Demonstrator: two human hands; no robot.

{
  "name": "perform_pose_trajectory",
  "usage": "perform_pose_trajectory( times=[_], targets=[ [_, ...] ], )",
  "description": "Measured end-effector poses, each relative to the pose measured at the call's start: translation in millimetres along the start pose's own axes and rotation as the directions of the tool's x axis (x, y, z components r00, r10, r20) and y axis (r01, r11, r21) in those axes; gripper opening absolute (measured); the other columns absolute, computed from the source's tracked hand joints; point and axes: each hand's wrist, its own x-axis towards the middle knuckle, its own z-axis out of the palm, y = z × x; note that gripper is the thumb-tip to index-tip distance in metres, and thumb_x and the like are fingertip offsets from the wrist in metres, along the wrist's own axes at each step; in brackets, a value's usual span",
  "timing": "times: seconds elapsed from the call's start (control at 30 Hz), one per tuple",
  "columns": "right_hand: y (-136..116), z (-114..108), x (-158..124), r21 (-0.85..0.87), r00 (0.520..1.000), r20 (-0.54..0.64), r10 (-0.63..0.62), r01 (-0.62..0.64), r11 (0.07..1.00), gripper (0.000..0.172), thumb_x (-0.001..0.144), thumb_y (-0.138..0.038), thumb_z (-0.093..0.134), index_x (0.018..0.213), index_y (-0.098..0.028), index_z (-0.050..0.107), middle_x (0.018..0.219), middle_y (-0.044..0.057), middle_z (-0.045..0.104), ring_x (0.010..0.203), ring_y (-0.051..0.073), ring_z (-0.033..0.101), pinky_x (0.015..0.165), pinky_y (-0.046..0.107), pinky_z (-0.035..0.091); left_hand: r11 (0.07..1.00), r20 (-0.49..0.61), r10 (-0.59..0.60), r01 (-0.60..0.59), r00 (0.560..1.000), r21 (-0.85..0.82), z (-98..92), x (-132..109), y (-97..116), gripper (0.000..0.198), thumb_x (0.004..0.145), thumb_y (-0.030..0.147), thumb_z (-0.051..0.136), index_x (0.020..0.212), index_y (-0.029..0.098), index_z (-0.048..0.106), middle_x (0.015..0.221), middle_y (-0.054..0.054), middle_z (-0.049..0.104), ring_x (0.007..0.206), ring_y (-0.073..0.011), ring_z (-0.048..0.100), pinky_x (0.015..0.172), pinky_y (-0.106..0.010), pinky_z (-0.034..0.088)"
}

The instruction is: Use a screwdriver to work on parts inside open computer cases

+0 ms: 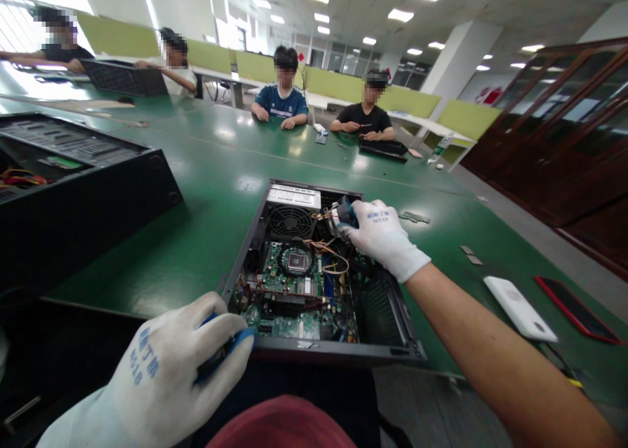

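Observation:
An open black computer case point(338, 350) lies on its side at the table's front edge, its inside facing up. Within it are a green motherboard point(275, 268) with a bare processor socket point(297, 260), a power supply point(292, 220) and loose cables. My right hand point(385, 232), in a white glove, grips a CPU cooler point(342, 214) over the far right part of the case; thin wires run from it. At the near left corner is my gloved left hand point(191, 356), fingers curled by the rim. Something dark shows between those fingers, too hidden to name.
Another black case point(88, 206) stands on the left of the green table point(206, 147). To the right lie a white power bank-like device point(520, 309), a red-edged phone point(579, 309) and small metal pieces point(471, 255). Several people sit across the table.

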Motion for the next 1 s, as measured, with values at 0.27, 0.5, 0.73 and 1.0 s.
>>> perform_pose_trajectory(
  times=[0.27, 0.5, 0.73, 1.0],
  targets=[
    [3.6, 7.4, 8.5, 0.002, 1.000, -0.023, 0.015, -0.015, 1.000, 0.038, 0.095, -0.049, 0.053, 0.110, -0.017, 0.067, 0.107, 0.018, 0.073, 0.102, 0.033, 0.059, 0.080, 0.038, 0.040, 1.000, -0.003, -0.007, 0.007, 1.000, 0.018, 1.2, -1.4, 0.1, 0.020, 0.098, 0.032, 0.053, 0.089, 0.024, 0.070, 0.081, -0.002, 0.063, 0.064, -0.0135, 0.061, 0.062, -0.029, 0.044],
    [4.8, 5.8, 1.1, 0.011, 0.998, -0.053, 0.015, -0.014, 1.000, 0.048, 0.093, -0.060, 0.053, 0.109, -0.017, 0.067, 0.108, 0.018, 0.073, 0.101, 0.032, 0.059, 0.080, 0.038, 0.040, 1.000, -0.018, -0.001, 0.001, 1.000, 0.012, 0.7, -1.9, -1.0, 0.017, 0.096, 0.033, 0.056, 0.089, 0.024, 0.069, 0.083, -0.001, 0.063, 0.063, -0.0134, 0.060, 0.061, -0.028, 0.045],
    [6.2, 6.0, -6.9, 0.014, 0.998, -0.064, 0.009, -0.008, 1.000, 0.054, 0.088, -0.065, 0.060, 0.108, -0.016, 0.067, 0.109, 0.016, 0.072, 0.102, 0.033, 0.060, 0.081, 0.038, 0.042, 1.000, -0.018, -0.019, 0.019, 1.000, 0.007, -0.3, -0.5, 2.8, 0.019, 0.096, 0.033, 0.055, 0.089, 0.025, 0.070, 0.082, -0.001, 0.063, 0.063, -0.0131, 0.061, 0.061, -0.028, 0.045],
    [8.4, 8.6, -16.5, 0.059, 0.991, -0.131, 0.005, 0.002, 0.998, 0.057, 0.082, -0.061, 0.068, 0.114, -0.014, 0.064, 0.115, 0.018, 0.068, 0.105, 0.034, 0.057, 0.087, 0.040, 0.043, 1.000, 0.037, -0.002, 0.002, 0.999, -0.004, -10.1, 5.9, 0.1, 0.019, 0.096, 0.036, 0.055, 0.095, 0.027, 0.071, 0.083, -0.001, 0.067, 0.065, -0.0131, 0.066, 0.060, -0.024, 0.050]
  ],
)
